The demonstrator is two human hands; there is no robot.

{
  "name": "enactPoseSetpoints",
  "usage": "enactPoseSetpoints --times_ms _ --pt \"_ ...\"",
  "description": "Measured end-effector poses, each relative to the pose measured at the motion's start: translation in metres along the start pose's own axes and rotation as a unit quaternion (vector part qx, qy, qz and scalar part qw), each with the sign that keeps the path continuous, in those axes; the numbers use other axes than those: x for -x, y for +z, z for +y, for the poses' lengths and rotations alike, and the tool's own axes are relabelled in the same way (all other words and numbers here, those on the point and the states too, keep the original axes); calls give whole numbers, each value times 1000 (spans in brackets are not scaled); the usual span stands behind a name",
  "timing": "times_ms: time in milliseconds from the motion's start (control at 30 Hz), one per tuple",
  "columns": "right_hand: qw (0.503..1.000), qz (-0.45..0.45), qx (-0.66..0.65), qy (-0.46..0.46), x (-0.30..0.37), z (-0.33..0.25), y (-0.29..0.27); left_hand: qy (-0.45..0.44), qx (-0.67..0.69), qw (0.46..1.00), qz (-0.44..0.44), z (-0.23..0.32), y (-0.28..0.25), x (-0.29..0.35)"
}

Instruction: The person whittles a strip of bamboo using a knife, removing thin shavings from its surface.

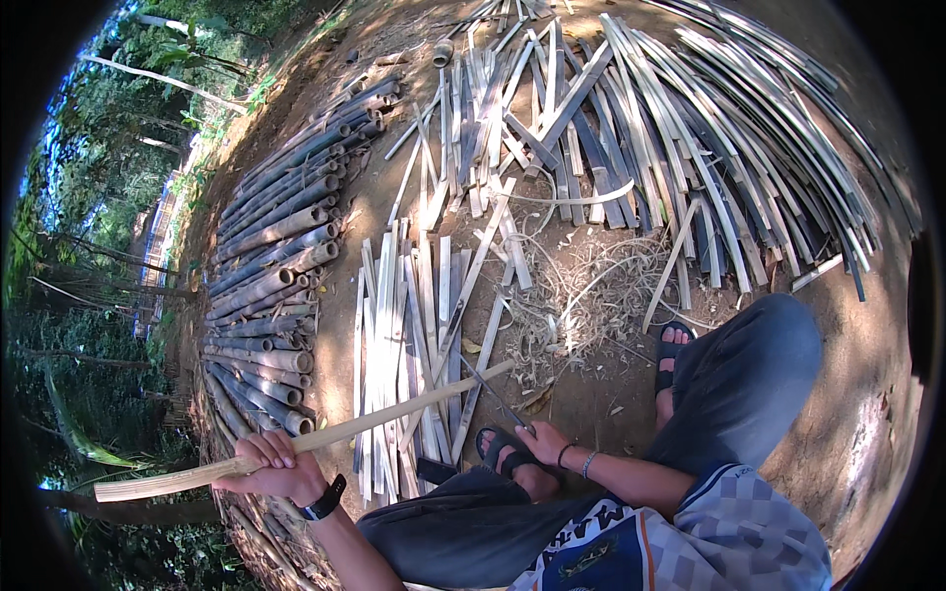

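Observation:
My left hand (pixel 268 467) is closed round a long, pale bamboo strip (pixel 394 406), near the strip's left end. The strip slants up to the right, across the front of my body. Lower right of the strip's far end, my right hand (pixel 541 442) grips a knife (pixel 497 392) by its handle. The thin, dark blade points up and to the left, and its tip lies close to the strip. Whether blade and strip touch, I cannot tell. Split bamboo slats (pixel 419 335) lie in a pile on the ground beyond the strip.
A heap of curled shavings (pixel 581 305) lies ahead of my feet. Whole bamboo poles (pixel 271 286) are stacked at the left. Many more slats (pixel 729 167) spread over the ground at the far right. A dark, flat object (pixel 436 471) rests by my left leg.

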State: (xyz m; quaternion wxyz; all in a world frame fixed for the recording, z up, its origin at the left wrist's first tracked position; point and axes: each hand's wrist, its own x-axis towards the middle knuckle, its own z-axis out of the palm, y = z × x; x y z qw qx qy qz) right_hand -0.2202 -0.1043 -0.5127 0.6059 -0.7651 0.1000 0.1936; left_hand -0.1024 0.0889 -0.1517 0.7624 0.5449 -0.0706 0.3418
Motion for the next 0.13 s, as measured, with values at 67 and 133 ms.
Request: enactPoseSetpoints --times_ms 67,133 --pt "996 -15 24 89 -10 23 -4 7 2 1000 10 6 -8 -4" --pt "977 -89 3 195 -18 11 -14 39 9 999 27 23 -17 -11"
